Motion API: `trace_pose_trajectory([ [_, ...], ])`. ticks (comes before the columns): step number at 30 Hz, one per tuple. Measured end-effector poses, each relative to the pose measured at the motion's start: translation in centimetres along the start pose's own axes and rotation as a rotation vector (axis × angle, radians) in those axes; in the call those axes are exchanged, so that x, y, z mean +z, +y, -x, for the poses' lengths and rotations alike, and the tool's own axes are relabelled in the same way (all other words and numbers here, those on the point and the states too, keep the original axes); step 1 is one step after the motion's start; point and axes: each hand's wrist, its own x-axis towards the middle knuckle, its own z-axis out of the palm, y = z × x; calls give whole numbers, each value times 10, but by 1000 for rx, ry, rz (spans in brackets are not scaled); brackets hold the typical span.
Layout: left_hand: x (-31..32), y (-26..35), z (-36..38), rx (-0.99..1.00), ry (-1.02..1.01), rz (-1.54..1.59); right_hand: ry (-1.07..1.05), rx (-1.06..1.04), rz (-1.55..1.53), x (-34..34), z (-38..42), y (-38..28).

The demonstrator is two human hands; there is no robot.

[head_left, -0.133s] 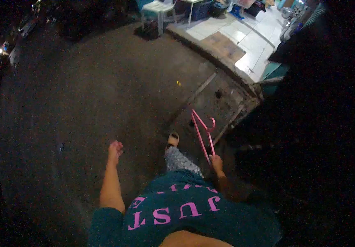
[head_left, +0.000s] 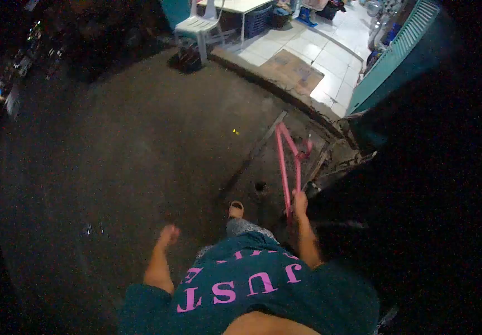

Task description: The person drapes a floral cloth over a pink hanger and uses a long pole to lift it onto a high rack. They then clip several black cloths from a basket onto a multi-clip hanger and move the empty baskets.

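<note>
While gripping with closed right hand (head_left: 300, 203) the pink hanger (head_left: 283, 167), jutting ahead of those fingers, and with left hand (head_left: 169, 234) too blurred to tell open from closed, seems mid-carry, calling for steady clearance from the ledge (head_left: 275, 86) beyond.

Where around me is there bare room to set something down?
The widest looks to be the dark pavement between the white plastic chair and your left hand. Some tile is bare between the brown mat and teal louvered door. It's crowded around the blue basket and where your right hand holds the pink hanger.
</note>
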Motion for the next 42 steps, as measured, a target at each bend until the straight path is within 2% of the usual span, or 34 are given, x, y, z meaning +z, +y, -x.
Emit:
trace_pose_trajectory([
  [1,-41,-46,24,-196,-22,81,88,-47,3,-22,18,-54],
  [2,14,-20,11,-297,341,132,119,-74,-171,8,-86,-79],
  [3,95,-34,-49,-163,425,284,398,-269,-138,9,-196,-64],
  [4,82,-89,-93,96,241,113,646,-441,-121,6,-250,-85],
  [5,127,-105,-126,-27,421,426,687,-485,-102,-15,-290,-119],
  [6,152,-111,-137,-184,618,708,698,-394,-16,-29,-301,-156],
  [8,171,-75,-140,-326,550,691,709,-275,63,-4,-332,-187],
  [9,173,-49,-143,-355,468,629,739,-387,40,19,-349,-196],
  [11,178,6,-168,-384,371,535,593,-251,-67,59,-357,-247],
  [13,182,67,-212,-396,304,458,424,-200,-51,114,-401,-267],
  [14,182,103,-244,-390,281,430,437,-388,38,158,-454,-255],
  [16,183,190,-324,-352,241,372,215,-578,-95,190,-471,-351],
  [17,188,240,-367,-319,241,340,-150,-554,-142,163,-474,-423],
  [19,208,364,-441,-238,301,271,-874,-339,-138,105,-478,-571],
  [20,225,438,-469,-164,313,210,-1011,-671,-53,89,-505,-621],
  [21,210,486,-522,2,-8,115,-1016,-740,-147,46,-494,-672],
  [22,206,537,-583,202,-50,-257,-1115,-711,-162,11,-501,-714],
  [23,252,615,-561,238,44,10,-1213,-692,-167,-24,-517,-752],
  [25,306,730,-596,380,59,-142,-1311,-719,-373,-79,-540,-791],
  [27,370,827,-603,446,-39,-165,-1342,-639,-517,-105,-587,-799],
  [28,403,862,-608,453,-47,-170,-982,-592,-439,-119,-606,-793],
  [29,435,891,-614,479,-94,-181,-887,-510,-466,-123,-637,-786],
  [30,458,912,-629,497,-140,-191,-991,-514,-483,-124,-687,-772],
  [31,477,932,-640,509,-134,-191,-831,-402,-525,-133,-735,-752],
  [32,494,942,-662,520,-224,-272,-670,-293,-574,-142,-783,-731],
  [33,508,948,-682,527,-309,-355,-829,-253,-431,-175,-827,-724],
  [35,523,933,-716,524,-289,-499,-695,-200,-203,-234,-879,-729],
  [36,521,924,-737,487,-352,-540,-509,-179,20,-263,-919,-736],
  [37,522,925,-740,354,-383,-680,-294,-192,291,-299,-997,-731],
  [38,526,924,-741,213,-413,-801,-57,-382,731,-345,-1024,-762],
  [39,530,920,-742,197,-416,-788,317,-374,1239,-378,-1029,-801],
  [40,538,913,-747,93,-287,-657,717,-382,1176,-396,-1017,-837],
  [41,546,909,-749,-16,-158,-526,891,-332,1157,-419,-1029,-863],
  [42,557,927,-730,-3,-269,-368,1001,-288,924,-439,-1041,-885],
])
